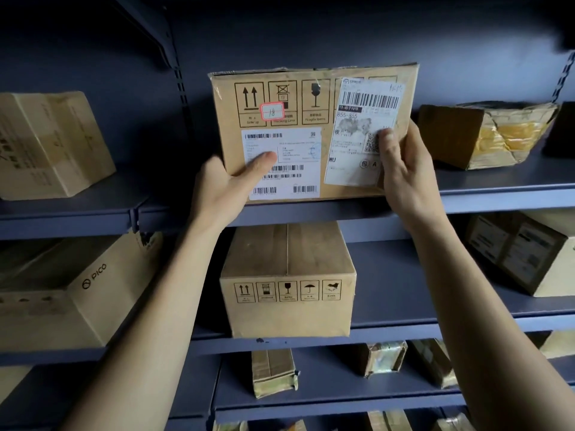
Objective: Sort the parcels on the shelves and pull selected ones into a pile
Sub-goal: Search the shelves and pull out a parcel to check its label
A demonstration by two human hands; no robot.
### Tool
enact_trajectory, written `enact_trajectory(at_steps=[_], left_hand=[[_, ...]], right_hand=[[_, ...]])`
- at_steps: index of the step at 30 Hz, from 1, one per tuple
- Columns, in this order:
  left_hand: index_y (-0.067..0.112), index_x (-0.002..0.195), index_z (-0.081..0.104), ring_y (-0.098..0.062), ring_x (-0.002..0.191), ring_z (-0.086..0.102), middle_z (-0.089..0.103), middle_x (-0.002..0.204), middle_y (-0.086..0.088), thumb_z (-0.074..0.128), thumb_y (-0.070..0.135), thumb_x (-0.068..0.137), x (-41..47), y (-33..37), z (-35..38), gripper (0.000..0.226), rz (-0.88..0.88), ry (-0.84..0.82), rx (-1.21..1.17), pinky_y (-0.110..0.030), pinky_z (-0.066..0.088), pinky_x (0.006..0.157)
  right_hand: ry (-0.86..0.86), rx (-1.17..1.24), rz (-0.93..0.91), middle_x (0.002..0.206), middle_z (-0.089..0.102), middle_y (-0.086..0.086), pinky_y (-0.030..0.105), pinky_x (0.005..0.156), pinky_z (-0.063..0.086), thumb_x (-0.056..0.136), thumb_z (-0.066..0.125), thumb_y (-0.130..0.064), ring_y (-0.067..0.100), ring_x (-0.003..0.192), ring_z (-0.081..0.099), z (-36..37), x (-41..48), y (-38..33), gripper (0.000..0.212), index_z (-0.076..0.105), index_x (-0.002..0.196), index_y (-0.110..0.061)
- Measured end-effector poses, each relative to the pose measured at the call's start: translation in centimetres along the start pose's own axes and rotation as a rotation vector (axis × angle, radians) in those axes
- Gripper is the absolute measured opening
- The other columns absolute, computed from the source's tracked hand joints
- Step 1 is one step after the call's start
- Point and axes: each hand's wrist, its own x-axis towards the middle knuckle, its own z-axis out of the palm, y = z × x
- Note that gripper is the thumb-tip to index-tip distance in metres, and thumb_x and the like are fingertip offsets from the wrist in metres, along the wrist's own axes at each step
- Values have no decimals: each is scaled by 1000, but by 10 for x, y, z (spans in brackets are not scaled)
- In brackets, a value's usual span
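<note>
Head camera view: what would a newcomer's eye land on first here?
The brown cardboard box with white shipping labels stands centre on the upper dark metal shelf, gripped at its sides by the left hand and right hand. A crumpled tape-wrapped parcel lies to its right.

Counted two hands: left hand (pixel 224 185), right hand (pixel 404 169). Found three brown parcels on the upper shelf (pixel 497 197): left box (pixel 46 141), labelled box (pixel 311 132), crumpled taped parcel (pixel 485 135). Found three more one level down: PICO box (pixel 71 290), centre box (pixel 289 281), right box (pixel 522 253). Tallied at least three small taped parcels (pixel 273 371) below those; could not count the lowest row. Noted two white labels (pixel 283 163) and one red-edged sticker (pixel 272 111) on the labelled box, five handling symbols (pixel 287 290) on the centre box.
</note>
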Motion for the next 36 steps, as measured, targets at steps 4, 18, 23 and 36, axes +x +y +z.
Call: enact_trajectory(at_steps=[4, 18, 23, 36], left_hand=[[23, 117, 73, 6, 98, 70, 77, 108, 18, 81, 60, 75, -10, -1, -1, 57, -18, 69, 24, -22, 56, 86], [12, 136, 56, -28, 121, 56, 57, 134, -13, 59, 38, 92, -127, -121, 9, 51, -217, 360, 209, -42, 49, 99], [12, 155, 37, -32, 144, 40, 41, 160, -14, 45, 58, 104, -155, -110, 35, 69, -648, 155, 105, -38, 34, 109], [28, 139, 35, -15, 122, 45, 39, 133, 5, 67, 58, 78, -235, -91, 125, 75, -255, -203, 142, -31, 42, 102]], right_hand=[[-12, -84, 39, 139, 62, -6, 29, 110, 47, 110, 48, -32, 1, 128, 57, -3, -13, 2, 49, 44, 151, -7], [30, -78, 539, 129, 60, -1, 23, 100, 47, 102, 62, -22, 9, 110, 61, 44, -183, 61, 37, 53, 138, -20], [-51, -56, 660, 122, 59, 2, 42, 107, 49, 93, 63, -48, 21, 116, 59, 49, -190, 81, 59, 52, 143, -20], [276, -72, 781, 172, 16, 13, 42, 129, 16, 107, 38, -38, 24, 158, 18, -28, -165, 124, 67, 14, 167, -20]])
